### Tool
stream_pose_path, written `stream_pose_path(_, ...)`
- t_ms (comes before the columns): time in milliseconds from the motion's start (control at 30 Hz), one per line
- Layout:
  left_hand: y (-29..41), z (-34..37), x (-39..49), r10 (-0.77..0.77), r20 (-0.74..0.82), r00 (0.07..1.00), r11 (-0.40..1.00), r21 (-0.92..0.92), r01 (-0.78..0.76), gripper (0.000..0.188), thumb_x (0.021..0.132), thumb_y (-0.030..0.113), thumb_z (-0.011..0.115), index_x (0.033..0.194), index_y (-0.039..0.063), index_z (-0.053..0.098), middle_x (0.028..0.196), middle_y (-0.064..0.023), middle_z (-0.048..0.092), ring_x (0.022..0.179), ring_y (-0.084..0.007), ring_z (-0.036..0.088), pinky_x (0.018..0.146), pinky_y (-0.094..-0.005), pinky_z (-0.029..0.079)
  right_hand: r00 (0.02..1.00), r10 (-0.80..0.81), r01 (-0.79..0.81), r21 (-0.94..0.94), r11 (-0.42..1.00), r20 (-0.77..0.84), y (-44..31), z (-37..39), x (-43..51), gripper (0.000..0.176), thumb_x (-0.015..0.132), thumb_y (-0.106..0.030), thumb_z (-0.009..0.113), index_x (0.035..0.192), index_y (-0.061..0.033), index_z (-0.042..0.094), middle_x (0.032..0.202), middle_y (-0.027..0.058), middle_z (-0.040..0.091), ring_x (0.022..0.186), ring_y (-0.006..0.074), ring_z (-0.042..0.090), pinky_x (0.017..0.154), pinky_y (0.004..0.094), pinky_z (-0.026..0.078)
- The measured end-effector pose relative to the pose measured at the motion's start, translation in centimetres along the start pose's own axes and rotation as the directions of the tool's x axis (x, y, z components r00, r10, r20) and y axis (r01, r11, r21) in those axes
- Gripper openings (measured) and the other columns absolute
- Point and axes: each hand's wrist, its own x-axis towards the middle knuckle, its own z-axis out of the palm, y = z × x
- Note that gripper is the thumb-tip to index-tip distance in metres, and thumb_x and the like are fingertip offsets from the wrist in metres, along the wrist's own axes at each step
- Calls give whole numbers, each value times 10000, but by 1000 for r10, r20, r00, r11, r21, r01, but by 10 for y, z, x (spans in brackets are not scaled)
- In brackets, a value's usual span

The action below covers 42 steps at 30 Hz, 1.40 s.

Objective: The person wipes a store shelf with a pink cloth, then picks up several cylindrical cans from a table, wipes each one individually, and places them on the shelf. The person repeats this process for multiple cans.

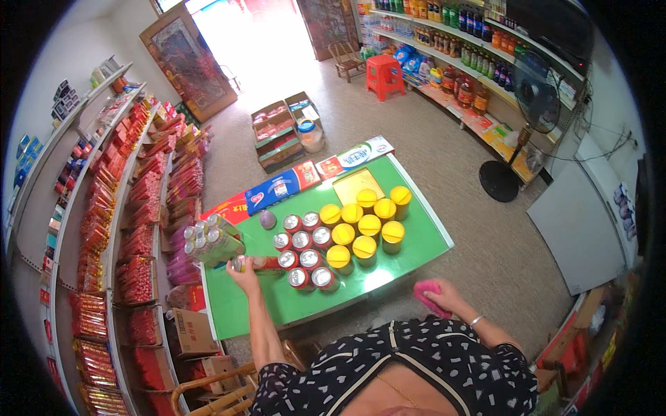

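Note:
My left hand (245,276) is at the left of the green tabletop (250,307), its fingers on a small, blurred can or jar (240,263). Beside it stands a pack of light green cans (216,244). To the right are several red cans with silver tops (309,258), upright and grouped, then several containers with yellow lids (365,247). My right hand (442,297) grips a pink cloth (431,291) in front of the table's near right edge. A small purple round object (267,219) and a gold tray or lid (356,185) lie farther back.
Flattened printed cartons (281,190) line the far table edge. Beyond are open cardboard boxes (278,153) and a jar with a blue lid (310,136). Packed shelves (117,208) stand left. A standing fan (498,181), red stool (384,78) and drink shelves (458,44) are right. A bamboo chair (218,377) is near me.

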Motion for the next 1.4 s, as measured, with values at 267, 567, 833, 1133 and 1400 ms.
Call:
stream_pose_path(267,182,-46,-50,101,-86,991,935,-332,-124,503,836,220,665,1219,-10,434,1055,-118,552,908,-190,575,803,-319,498,473,-881,881,-15,473,2,-251,-8,93,449,733,-151,727,1145,-47,581,1022,144,585,998,304,561,879,393,460)
stream_pose_path(567,265,9,-153,103,73,992,939,-337,-73,404,842,174,559,1192,-3,460,1064,-130,566,925,-187,583,823,-310,491,202,-978,972,113,206,47,-272,107,74,845,615,-296,780,1355,-102,422,1349,226,382,1137,409,475,924,487,423)
stream_pose_path(833,309,94,-179,90,266,960,683,-718,136,427,890,312,514,1181,4,462,1033,-145,608,899,-216,634,786,-342,546,638,-537,-79,740,668,552,-296,18,139,346,976,-319,473,1129,-30,588,1048,56,632,927,124,585,814,281,485)
stream_pose_path(1133,327,179,-152,220,492,842,328,-850,412,580,903,485,439,1295,58,426,988,-254,601,815,-336,645,660,-416,572,558,-407,-697,675,242,723,-206,-33,109,698,936,-540,443,1415,-50,315,1371,175,442,1200,281,514,987,426,453)
stream_pose_path(1400,322,205,-176,5,480,877,836,-484,260,808,841,347,657,1407,-27,217,1240,-178,496,1113,-247,544,932,-358,469,674,-470,-437,820,369,570,-202,-84,153,864,779,-498,708,1380,-6,330,1281,164,507,1205,270,513,1009,429,441)
